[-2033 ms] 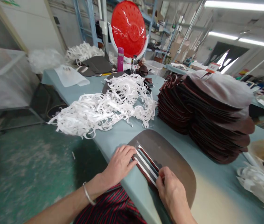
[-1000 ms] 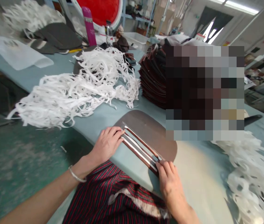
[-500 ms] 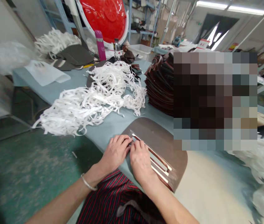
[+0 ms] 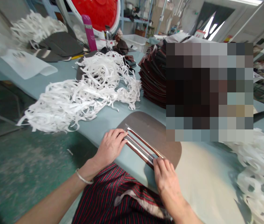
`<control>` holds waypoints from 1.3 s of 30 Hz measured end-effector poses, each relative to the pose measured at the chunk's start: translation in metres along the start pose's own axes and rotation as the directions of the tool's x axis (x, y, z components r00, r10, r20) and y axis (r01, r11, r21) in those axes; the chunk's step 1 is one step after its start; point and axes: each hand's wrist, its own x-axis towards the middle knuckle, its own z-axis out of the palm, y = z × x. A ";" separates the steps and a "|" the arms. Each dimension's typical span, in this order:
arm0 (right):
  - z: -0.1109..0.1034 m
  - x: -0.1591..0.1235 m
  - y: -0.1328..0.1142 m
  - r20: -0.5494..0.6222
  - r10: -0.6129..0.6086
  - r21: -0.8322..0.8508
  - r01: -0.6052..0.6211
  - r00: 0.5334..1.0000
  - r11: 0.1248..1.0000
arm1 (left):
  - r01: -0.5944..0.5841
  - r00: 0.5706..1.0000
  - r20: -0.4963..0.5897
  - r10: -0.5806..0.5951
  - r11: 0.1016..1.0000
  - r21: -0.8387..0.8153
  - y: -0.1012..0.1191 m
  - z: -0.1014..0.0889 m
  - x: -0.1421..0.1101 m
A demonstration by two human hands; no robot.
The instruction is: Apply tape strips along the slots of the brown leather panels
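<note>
On the table (image 4: pixel 113 116), both flat hands, left hand (image 4: pixel 110 147) and right hand (image 4: pixel 166 175), press the strips (image 4: pixel 139 146).

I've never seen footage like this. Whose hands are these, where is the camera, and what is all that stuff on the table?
The camera sits on a person's head and looks down, so both hands are that person's own. No machine is involved. The left hand presses its fingers flat on one end of a few narrow strips, dark red-brown and white, and the right hand presses on the other end. The strips lie on a brown rounded sheet at the near edge of the blue-grey table. Behind it lies a big tangle of white paper strips, with more white scraps at the right. A tall stack of dark brown pieces stands farther back, partly hidden by a blurred block. A pink bottle stands at the far end.
</note>
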 end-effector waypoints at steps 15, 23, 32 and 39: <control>-0.013 -0.022 0.020 0.045 0.243 0.498 -0.233 0.969 0.836 | -0.168 0.986 0.004 0.168 0.983 0.075 0.001 0.002 0.005; -0.012 -0.029 0.019 0.045 0.117 0.371 -0.125 0.992 0.920 | -0.169 0.986 0.019 0.168 0.984 0.060 0.001 0.000 0.006; -0.012 -0.029 0.018 0.057 0.052 0.323 -0.068 0.997 0.944 | -0.186 0.983 0.018 0.185 0.978 0.093 0.003 -0.002 0.006; 0.003 -0.031 0.021 -0.051 0.079 0.407 -0.052 0.996 0.912 | -0.221 0.975 0.019 0.220 0.973 0.072 0.001 -0.004 0.008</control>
